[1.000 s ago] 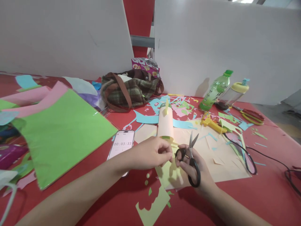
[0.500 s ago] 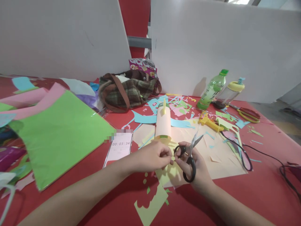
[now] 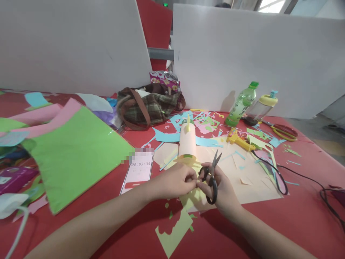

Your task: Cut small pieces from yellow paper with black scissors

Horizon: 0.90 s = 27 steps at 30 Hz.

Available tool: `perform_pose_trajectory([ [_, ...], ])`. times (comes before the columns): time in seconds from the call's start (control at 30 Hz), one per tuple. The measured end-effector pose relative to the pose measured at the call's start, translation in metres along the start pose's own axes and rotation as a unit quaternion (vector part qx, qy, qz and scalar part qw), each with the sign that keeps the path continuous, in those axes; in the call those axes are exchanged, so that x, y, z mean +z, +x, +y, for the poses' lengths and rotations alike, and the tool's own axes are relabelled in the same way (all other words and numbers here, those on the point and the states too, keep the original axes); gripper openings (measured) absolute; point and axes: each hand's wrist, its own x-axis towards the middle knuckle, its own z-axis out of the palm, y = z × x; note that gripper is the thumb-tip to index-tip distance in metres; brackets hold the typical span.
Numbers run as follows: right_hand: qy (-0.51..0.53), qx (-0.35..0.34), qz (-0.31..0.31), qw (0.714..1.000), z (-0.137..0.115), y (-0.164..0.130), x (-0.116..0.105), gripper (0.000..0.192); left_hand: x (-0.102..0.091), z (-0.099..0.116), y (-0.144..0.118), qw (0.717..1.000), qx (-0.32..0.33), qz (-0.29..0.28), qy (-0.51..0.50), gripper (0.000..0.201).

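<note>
My left hand (image 3: 180,181) is closed in a pinch, its fingertips meeting those of my right hand. A small pale-yellow paper circle showed there a moment ago; the fingers now mostly hide it. In my right hand (image 3: 224,190) hangs a pair of scissors (image 3: 214,164) with black handles, blades slightly apart and pointing up and away. Just beyond my hands lies a pale paper-wrapped tube (image 3: 187,142) with a green end and a yellow paper piece on top. A yellow paper offcut (image 3: 176,230) with a scalloped edge lies below my hands, near small yellow circles (image 3: 166,205).
A phone timer (image 3: 138,169) and a large green sheet (image 3: 81,154) lie to the left. Behind stands a plaid bag (image 3: 159,106). On the right are a yellow glue gun (image 3: 239,140) with a cord, a green bottle (image 3: 242,104), a lidded cup (image 3: 261,109) and red-yellow handled scissors (image 3: 284,132).
The scissors have tilted more upright and their blades have closed somewhat. My fingertips have come closer together over the small circle. The view has shifted slightly.
</note>
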Motion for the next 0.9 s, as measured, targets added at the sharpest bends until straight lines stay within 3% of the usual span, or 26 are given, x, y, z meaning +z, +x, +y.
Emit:
perform_pose_trajectory([
  [0.23, -0.015, 0.021, -0.042, 0.999, 0.004, -0.004, 0.003, 0.033, 0.011, -0.007, -0.013, 0.998, 0.031, 0.039, 0.041, 0.021],
  [0.33, -0.018, 0.025, -0.06, 0.998, 0.005, -0.006, 0.006, 0.032, 0.013, -0.015, -0.021, 0.998, 0.048, 0.028, 0.044, 0.02],
  [0.53, -0.04, 0.029, -0.051, 0.997, 0.009, -0.006, 0.006, 0.031, -0.001, -0.035, -0.032, 0.999, 0.018, -0.009, 0.031, 0.023],
  [0.73, -0.08, 0.032, -0.061, 0.994, 0.014, -0.004, 0.004, 0.032, -0.012, -0.053, -0.035, 0.989, 0.033, 0.007, 0.143, 0.021],
  [0.9, -0.077, 0.067, -0.077, 0.992, 0.016, -0.005, 0.004, 0.031, -0.012, -0.052, -0.037, 0.979, 0.044, -0.04, 0.196, 0.017],
])
